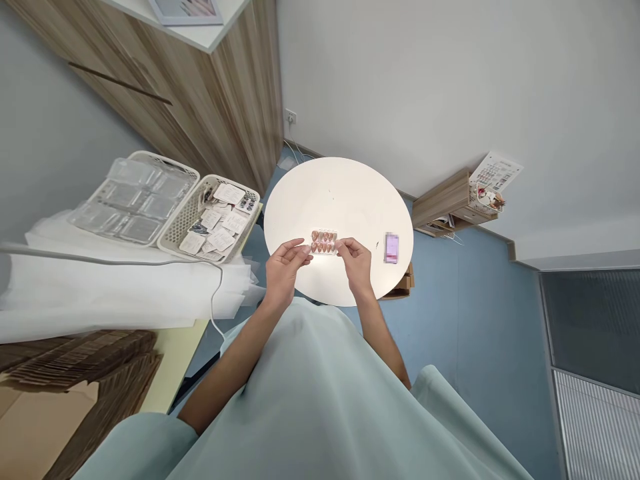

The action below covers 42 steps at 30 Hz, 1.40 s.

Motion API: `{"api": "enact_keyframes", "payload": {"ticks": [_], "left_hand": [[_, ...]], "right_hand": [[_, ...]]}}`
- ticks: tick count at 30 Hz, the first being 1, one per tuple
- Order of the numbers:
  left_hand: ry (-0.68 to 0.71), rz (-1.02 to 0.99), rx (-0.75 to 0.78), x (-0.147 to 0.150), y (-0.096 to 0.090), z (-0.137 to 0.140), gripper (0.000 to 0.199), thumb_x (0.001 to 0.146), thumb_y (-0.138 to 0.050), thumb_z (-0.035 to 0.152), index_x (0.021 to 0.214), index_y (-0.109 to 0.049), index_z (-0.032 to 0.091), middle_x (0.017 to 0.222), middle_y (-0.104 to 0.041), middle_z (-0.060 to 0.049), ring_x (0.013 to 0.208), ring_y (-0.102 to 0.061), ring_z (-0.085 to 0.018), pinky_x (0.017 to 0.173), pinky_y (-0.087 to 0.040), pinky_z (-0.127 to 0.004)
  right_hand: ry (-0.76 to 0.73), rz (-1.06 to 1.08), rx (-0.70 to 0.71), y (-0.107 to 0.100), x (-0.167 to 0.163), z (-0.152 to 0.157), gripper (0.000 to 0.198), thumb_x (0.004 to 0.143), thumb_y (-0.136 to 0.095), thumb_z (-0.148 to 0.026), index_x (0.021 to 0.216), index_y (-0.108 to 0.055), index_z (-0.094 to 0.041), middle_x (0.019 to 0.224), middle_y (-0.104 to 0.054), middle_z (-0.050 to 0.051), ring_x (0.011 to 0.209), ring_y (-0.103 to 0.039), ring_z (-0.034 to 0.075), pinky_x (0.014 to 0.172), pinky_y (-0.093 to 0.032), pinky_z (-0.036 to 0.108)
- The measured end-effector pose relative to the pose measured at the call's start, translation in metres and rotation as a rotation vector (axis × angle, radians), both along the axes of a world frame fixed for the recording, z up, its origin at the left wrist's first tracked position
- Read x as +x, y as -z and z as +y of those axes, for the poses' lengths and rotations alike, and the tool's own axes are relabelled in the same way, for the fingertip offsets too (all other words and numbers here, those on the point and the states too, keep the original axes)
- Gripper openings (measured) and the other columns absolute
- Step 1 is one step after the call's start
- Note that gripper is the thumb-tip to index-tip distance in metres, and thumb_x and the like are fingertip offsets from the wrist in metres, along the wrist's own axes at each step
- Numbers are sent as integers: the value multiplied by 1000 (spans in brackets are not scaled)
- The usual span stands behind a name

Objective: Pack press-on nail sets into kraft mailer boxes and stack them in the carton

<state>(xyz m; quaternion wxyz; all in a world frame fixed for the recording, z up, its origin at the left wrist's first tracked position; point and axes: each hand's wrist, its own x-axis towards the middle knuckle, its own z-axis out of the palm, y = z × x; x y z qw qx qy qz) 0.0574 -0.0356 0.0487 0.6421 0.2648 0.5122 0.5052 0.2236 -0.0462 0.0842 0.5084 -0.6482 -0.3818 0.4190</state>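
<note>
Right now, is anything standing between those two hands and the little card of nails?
Nothing visible is. The left hand and right hand already hold the card of nails at opposite ends. The phone lies on the round table, beyond the right hand, not between.

Your left hand [286,270] and right hand [356,261] partly hid the edges of the nail card [324,242]. The phone [391,248] at right was blurred, the far-left frame [189,9] cut off, the left labels' [220,238] print too small to read.

Loose pale blue-green garment [320,400], wide sleeves [137,437]
</note>
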Motion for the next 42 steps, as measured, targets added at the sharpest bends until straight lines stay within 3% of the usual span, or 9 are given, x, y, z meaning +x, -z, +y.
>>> {"api": "enact_keyframes", "payload": {"ticks": [5, 10, 13, 21, 26, 32, 35, 39, 42], "left_hand": [[83, -181, -90, -7, 1, 1, 58, 71, -102, 51, 115, -79, 22, 100, -81, -5, 92, -79, -21, 99, -60, -40], [418, -417, -169, -11, -6, -1, 60, 83, -89, 70, 118, -82, 22, 131, -82, -16, 127, -77, -37, 112, -60, -51], [476, -451, -126, -10, -10, -5, 68, 84, -85, 77, 126, -82, 24, 137, -80, -17, 132, -74, -40, 114, -59, -55], [343, -252, -45, -14, -11, -9, 72, 83, -90, 69, 137, -79, 23, 150, -74, -18, 114, -80, -31, 110, -59, -48], [133, 39, -5, -14, -10, -12, 76, 73, -101, 54, 137, -77, 21, 141, -78, -18, 109, -80, -30, 105, -61, -45], [19, 309, 173, -10, -16, -17, 76, 74, -101, 41, 143, -74, 25, 145, -76, -14, 110, -79, -28, 108, -60, -45], [-7, 309, 188, -11, -17, -18, 63, 80, -96, 46, 136, -78, 22, 132, -81, -13, 108, -80, -29, 106, -62, -45], [-19, 257, 148, -14, -15, -15, 48, 86, -88, 54, 118, -83, 18, 102, -83, -9, 88, -81, -25, 94, -66, -44], [-13, 242, 146, -15, -15, -13, 43, 84, -89, 53, 111, -83, 19, 98, -83, -8, 80, -79, -22, 86, -67, -42]], "right_hand": [[-20, 47, 18, -1, -2, -3, 29, 90, -75, -52, 86, -75, -23, 93, -75, 3, 94, -67, 21, 91, -56, 34], [-86, 78, 27, -1, -1, -3, 36, 91, -75, -59, 90, -77, -23, 94, -78, 4, 98, -70, 23, 98, -59, 37], [-136, 98, 18, -1, -3, -2, 38, 91, -75, -61, 91, -78, -23, 92, -79, 4, 97, -72, 23, 99, -59, 38], [-65, 90, -9, 6, -8, 2, 34, 89, -82, -56, 95, -82, -23, 105, -83, 6, 106, -75, 25, 103, -60, 40], [-72, -9, 52, -7, -17, -3, 29, 91, -81, -53, 91, -80, -24, 102, -81, 4, 106, -73, 24, 106, -58, 40], [-21, -87, 82, -16, -26, -3, 32, 93, -78, -54, 84, -74, -23, 94, -77, 3, 99, -70, 22, 102, -57, 38], [17, -52, 64, -12, -18, 0, 33, 92, -78, -55, 83, -74, -23, 92, -76, 3, 95, -69, 22, 98, -57, 37], [-20, 7, 7, -8, -4, 3, 36, 88, -81, -58, 81, -74, -23, 89, -74, 2, 92, -68, 21, 92, -58, 35], [-39, 26, 13, -7, 1, 3, 36, 88, -81, -58, 80, -73, -24, 87, -72, 1, 91, -66, 20, 91, -57, 35]]}}
